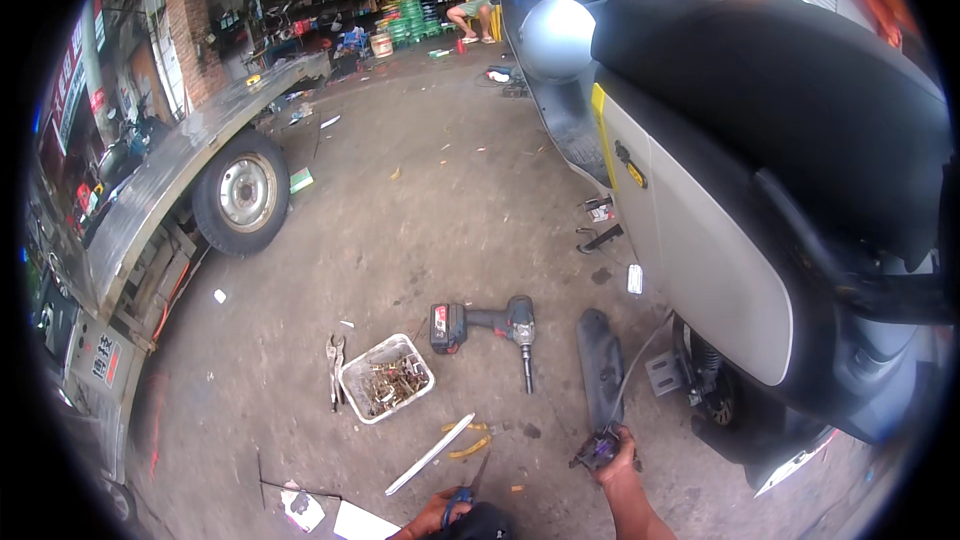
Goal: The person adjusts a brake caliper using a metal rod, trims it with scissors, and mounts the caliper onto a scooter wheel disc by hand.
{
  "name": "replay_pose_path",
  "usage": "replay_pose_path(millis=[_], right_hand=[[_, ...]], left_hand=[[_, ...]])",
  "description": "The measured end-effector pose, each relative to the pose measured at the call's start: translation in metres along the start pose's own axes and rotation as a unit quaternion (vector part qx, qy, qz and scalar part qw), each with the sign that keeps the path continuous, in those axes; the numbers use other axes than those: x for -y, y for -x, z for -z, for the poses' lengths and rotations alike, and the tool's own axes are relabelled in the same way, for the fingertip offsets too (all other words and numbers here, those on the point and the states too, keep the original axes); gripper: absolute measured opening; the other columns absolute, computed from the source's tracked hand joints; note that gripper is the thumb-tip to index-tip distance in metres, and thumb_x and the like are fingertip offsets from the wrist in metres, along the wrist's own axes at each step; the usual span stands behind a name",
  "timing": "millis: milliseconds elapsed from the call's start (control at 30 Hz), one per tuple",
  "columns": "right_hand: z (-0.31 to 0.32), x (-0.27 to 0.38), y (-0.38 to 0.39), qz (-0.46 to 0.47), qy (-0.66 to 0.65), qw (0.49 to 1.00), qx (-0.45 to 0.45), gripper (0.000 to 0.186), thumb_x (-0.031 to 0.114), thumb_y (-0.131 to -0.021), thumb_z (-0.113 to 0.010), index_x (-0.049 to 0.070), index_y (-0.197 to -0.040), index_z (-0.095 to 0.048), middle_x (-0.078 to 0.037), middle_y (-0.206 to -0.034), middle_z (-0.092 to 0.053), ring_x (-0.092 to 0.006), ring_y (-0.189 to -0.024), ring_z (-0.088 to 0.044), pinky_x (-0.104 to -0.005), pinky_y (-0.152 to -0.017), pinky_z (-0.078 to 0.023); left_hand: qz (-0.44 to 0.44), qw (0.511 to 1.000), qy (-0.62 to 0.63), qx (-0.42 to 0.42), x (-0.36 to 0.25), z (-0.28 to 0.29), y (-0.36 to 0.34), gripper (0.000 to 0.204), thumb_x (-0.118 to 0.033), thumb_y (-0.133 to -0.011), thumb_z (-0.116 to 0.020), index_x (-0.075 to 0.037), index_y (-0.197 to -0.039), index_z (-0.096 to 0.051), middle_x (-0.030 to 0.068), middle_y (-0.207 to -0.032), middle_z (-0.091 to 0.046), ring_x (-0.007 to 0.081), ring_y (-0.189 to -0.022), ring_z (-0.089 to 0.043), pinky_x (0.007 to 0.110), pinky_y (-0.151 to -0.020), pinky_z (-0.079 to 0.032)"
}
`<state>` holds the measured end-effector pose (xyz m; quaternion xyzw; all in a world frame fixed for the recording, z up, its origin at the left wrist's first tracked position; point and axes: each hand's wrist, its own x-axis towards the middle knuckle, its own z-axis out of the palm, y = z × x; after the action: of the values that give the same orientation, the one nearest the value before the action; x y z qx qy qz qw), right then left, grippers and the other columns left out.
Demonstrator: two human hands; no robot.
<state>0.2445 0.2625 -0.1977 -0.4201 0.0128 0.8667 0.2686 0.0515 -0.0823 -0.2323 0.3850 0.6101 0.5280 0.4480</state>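
My left hand, low in the view, is closed around the blue handle of what look like scissors, their dark blades pointing up and right. My right hand grips a small dark mechanical part with purple on it. From that part a grey cable runs up toward the rear of a scooter. A long black cover-like piece lies on the ground just beyond the right hand. Yellow-handled pliers and a white strip lie between the hands.
A cordless impact wrench lies ahead, beside a white tub of small metal hardware and locking pliers. A flatbed trailer with a wheel stands left. Far back, a person sits near stacked green goods.
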Motion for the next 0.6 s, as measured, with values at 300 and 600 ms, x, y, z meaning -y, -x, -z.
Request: replay_pose_path(millis=[300, 600], right_hand=[[-0.005, -0.01, 0.01, 0.03, 0.031, 0.999, 0.009, 0.032, 0.041, -0.084, -0.051, 0.011, -0.084, -0.061, -0.008, -0.077, -0.062, -0.028, -0.071, -0.059, -0.046, -0.067, -0.05], [0.005, -0.018, 0.011, 0.118, 0.085, 0.986, -0.079, 0.029, 0.038, -0.088, -0.054, 0.011, -0.095, -0.06, -0.01, -0.082, -0.063, -0.0279, -0.077, -0.06, -0.0459, -0.07, -0.05]], left_hand=[[0.275, 0.959, 0.033, -0.059, -0.099, -0.019, 0.002, 0.05, -0.025, -0.092, -0.063, 0.002, -0.131, -0.05, 0.0132, -0.122, -0.057, 0.0229, -0.113, -0.053, 0.034, -0.101, -0.039], [0.191, 0.981, -0.035, 0.0, -0.118, -0.018, -0.003, 0.052, -0.035, -0.088, -0.067, 0.002, -0.124, -0.056, 0.0125, -0.105, -0.066, 0.019, -0.097, -0.061, 0.033, -0.087, -0.048]])
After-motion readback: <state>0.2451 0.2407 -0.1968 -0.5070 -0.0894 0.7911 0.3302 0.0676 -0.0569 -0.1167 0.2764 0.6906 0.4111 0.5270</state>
